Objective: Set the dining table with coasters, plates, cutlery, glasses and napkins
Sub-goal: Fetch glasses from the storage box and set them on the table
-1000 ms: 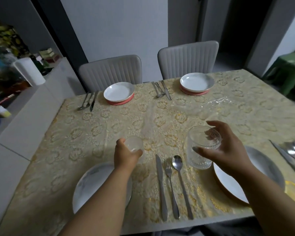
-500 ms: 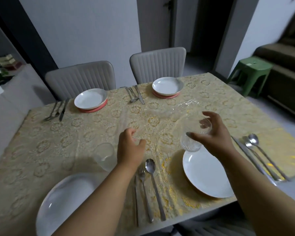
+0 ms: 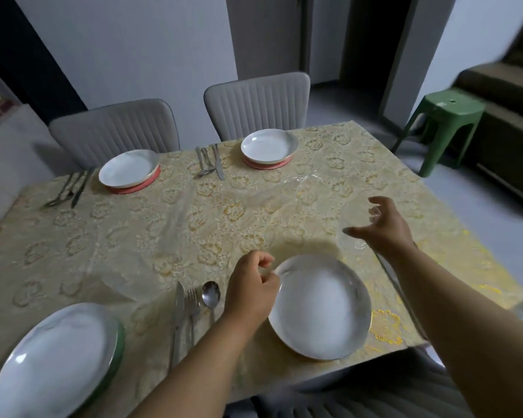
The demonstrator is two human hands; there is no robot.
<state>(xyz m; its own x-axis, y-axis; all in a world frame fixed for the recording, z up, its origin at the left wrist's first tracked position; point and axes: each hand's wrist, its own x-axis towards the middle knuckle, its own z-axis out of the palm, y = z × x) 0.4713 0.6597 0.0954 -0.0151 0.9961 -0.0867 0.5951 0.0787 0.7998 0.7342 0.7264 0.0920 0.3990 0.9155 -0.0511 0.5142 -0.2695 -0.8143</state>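
Note:
My right hand (image 3: pixel 387 227) grips a clear ribbed glass (image 3: pixel 352 229), blurred, just above the cloth beyond the near right plate (image 3: pixel 320 309). My left hand (image 3: pixel 251 294) hovers with loosely curled fingers at that plate's left rim and holds nothing. A second glass (image 3: pixel 127 276) stands faintly visible on the cloth above the near left plate (image 3: pixel 55 360). A knife, fork and spoon (image 3: pixel 194 300) lie between the two near plates. A knife (image 3: pixel 402 294) lies partly hidden under my right forearm. Two far plates (image 3: pixel 129 168) (image 3: pixel 269 146) sit on red coasters with cutlery (image 3: pixel 209 161) (image 3: pixel 68 190) beside them.
A yellow patterned cloth (image 3: pixel 224 212) covers the table. Two grey chairs (image 3: pixel 115 131) (image 3: pixel 257 104) stand at the far side. A green stool (image 3: pixel 441 122) and a brown sofa are to the right. A grey chair back shows below the near edge.
My left hand let go of the first glass and moved right to the near right plate. My right hand carried the other glass rightward, past that plate. The view swung right.

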